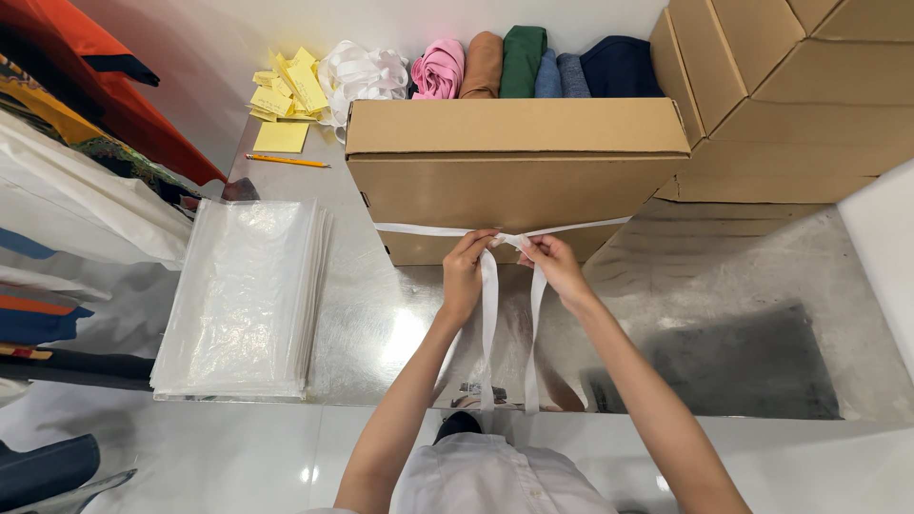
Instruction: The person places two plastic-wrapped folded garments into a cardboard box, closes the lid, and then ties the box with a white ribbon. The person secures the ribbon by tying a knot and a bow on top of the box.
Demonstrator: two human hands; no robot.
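A brown cardboard box (514,162) stands on a shiny metal table (381,324). A white ribbon (419,229) runs across its front face and meets in the middle. My left hand (466,266) and my right hand (554,264) pinch the ribbon where it crosses, close against the box front. Two loose ribbon tails (489,333) hang down from my fingers past the table's near edge.
A stack of clear plastic bags (243,295) lies to the left. Yellow paper slips (286,90), a pencil (286,160) and bunched white ribbon (362,71) sit at the back. Rolled coloured fabrics (524,62) line up behind the box. More cardboard boxes (781,86) stand at right; garments (67,190) hang at left.
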